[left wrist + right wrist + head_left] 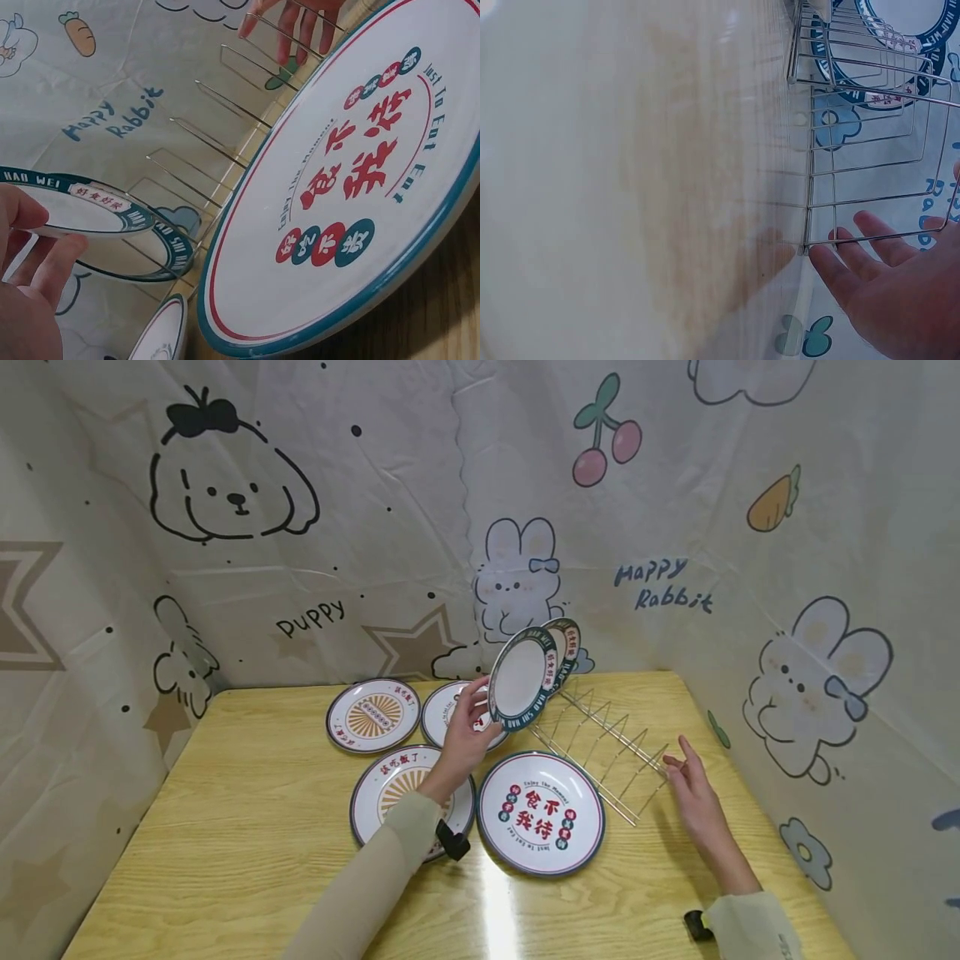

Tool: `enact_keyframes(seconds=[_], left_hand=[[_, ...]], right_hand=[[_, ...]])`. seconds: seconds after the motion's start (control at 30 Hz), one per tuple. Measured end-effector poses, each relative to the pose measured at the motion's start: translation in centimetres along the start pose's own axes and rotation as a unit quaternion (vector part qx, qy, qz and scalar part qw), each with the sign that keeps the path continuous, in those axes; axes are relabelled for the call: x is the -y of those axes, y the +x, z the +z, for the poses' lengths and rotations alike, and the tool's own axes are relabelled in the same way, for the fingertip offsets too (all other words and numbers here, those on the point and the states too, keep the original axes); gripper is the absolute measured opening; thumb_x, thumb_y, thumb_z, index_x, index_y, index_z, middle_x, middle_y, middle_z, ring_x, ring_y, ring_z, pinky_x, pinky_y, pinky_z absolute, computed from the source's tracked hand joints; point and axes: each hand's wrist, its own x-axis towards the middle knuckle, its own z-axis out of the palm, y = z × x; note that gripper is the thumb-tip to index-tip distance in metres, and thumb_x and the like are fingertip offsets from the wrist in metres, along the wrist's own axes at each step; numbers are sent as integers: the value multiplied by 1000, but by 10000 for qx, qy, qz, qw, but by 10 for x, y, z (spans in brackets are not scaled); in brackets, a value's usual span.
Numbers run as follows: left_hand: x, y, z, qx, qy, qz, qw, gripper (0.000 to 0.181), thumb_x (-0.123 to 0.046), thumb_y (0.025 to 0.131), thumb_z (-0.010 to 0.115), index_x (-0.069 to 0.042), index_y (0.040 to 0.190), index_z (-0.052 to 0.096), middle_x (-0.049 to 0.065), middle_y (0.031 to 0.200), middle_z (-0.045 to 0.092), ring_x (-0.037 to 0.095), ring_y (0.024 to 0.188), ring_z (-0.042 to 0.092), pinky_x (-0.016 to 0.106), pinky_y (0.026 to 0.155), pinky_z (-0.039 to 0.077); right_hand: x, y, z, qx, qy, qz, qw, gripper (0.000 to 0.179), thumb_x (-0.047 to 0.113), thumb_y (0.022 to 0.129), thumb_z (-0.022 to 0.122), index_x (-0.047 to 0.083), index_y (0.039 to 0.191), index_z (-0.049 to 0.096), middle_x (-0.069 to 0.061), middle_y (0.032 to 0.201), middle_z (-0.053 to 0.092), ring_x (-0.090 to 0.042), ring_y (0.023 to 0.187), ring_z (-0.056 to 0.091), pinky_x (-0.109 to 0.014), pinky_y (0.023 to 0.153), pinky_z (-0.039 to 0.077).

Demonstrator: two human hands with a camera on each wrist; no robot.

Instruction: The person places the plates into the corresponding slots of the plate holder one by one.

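Plate (521,677) with a green lettered rim is held by the left hand (465,739) — thumb and fingers clamped on its edge — at the far end of the wire rack (615,734). The step in hand appears to be positioning this plate on edge; whether its lower rim sits between two wires cannot be told. The right hand (697,802) has its fingers spread apart beside the rack's near end; contact with the end wire cannot be confirmed. The next move likely calls for a steady rim grip, alignment with a wire gap and a rack that does not slide. A second green-rimmed plate (572,647) stands tilted just beyond the held one and limits clearance on that side. Between the hands, on the near side of the rack, lies a large lettered plate (542,814). To the left of the left fingers lies a small sunburst plate (372,716); behind them, a partly hidden plate (438,714); beneath the left wrist, a large sunburst plate (397,785) — all flat on the table (225,818).
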Motion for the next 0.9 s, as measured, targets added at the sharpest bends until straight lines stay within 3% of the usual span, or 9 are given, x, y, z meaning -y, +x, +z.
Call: enact_keyframes(seconds=[0.3,0.43,0.67,0.9], left_hand=[[9,3,3,16,324,21,9995,81,17,91,62,-32,153,45,13,146,51,32,135,56,40,93,63],[11,3,6,-43,465,36,9989,82,16,91,63,-36,152,45,10,145,53,30,134,57,40,94,63],[13,4,12,-41,611,228,9979,79,19,89,62,-25,152,47,11,152,49,35,135,57,41,97,62],[19,5,13,-26,763,220,9968,79,17,89,62,-28,152,48,8,154,50,34,135,57,38,99,60]], right_hand=[[0,1,0,-50,-71,68,9999,65,28,114,32,15,167,-3,-36,156,37,-54,146,32,-73,118,27],[0,0,0,-34,-78,119,9999,65,29,114,32,15,167,-3,-35,157,37,-54,147,30,-73,118,27],[-3,1,0,-2,-33,144,9999,65,29,115,32,15,167,-4,-34,157,37,-52,147,31,-72,119,28],[-2,1,1,-48,2,116,9999,64,31,115,30,16,167,-4,-34,157,38,-50,146,34,-71,119,29]])
